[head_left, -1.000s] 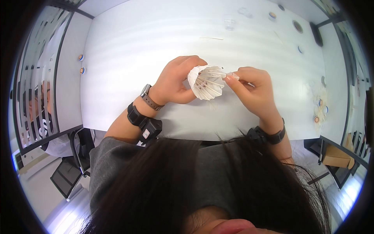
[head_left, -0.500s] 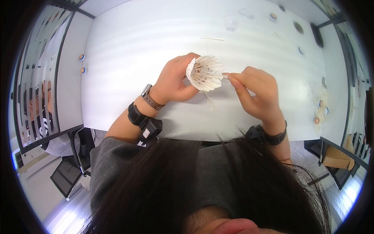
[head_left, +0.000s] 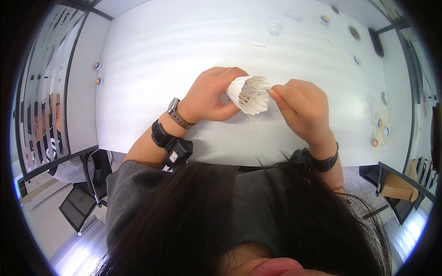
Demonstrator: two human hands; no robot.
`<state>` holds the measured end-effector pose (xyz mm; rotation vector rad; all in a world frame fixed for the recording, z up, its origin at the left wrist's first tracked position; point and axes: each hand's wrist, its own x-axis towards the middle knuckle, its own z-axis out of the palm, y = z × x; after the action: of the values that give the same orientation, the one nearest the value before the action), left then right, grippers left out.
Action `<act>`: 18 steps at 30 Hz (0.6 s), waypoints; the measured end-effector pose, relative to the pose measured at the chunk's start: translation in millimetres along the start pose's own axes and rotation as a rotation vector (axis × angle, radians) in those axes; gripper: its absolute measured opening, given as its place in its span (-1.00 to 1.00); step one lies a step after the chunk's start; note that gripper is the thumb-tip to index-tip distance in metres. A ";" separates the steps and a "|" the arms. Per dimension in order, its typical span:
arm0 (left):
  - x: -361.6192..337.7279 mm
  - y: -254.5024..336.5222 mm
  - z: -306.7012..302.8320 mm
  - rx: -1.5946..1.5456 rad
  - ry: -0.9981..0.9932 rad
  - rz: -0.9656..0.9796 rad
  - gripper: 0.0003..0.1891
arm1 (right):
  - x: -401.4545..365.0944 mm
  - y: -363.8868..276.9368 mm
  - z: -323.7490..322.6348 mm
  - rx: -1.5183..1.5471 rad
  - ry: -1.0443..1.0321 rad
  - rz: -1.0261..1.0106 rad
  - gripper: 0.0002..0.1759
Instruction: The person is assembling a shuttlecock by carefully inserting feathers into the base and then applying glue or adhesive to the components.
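The left hand [head_left: 209,94] has its grip clamped around the shuttlecock [head_left: 248,94], held just above the tabletop [head_left: 161,60] near its middle, the open skirt facing 3 o'clock. The right hand [head_left: 301,108] pinches thumb and forefinger together on a feather [head_left: 267,87] at the skirt's rim. The ring of feathers looks mostly filled, though its rim is uneven. A loose feather [head_left: 251,122] lies at 6 o'clock below the shuttlecock; spare corks [head_left: 377,131] sit far off at 3 o'clock.

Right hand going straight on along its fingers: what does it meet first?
The shuttlecock: fingertips of the right hand seem to touch its feather edge. Just beyond it is the left hand, which holds it.
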<state>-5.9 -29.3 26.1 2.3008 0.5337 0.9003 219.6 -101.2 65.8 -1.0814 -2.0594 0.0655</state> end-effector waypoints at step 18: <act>0.3 2.0 0.4 -0.025 0.041 -0.014 -0.57 | -4.3 -11.4 7.4 0.262 0.072 0.193 -0.96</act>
<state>-5.1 -30.7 27.4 2.2576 0.5520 0.9436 208.3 -109.4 62.5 -1.0963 -1.8176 0.3771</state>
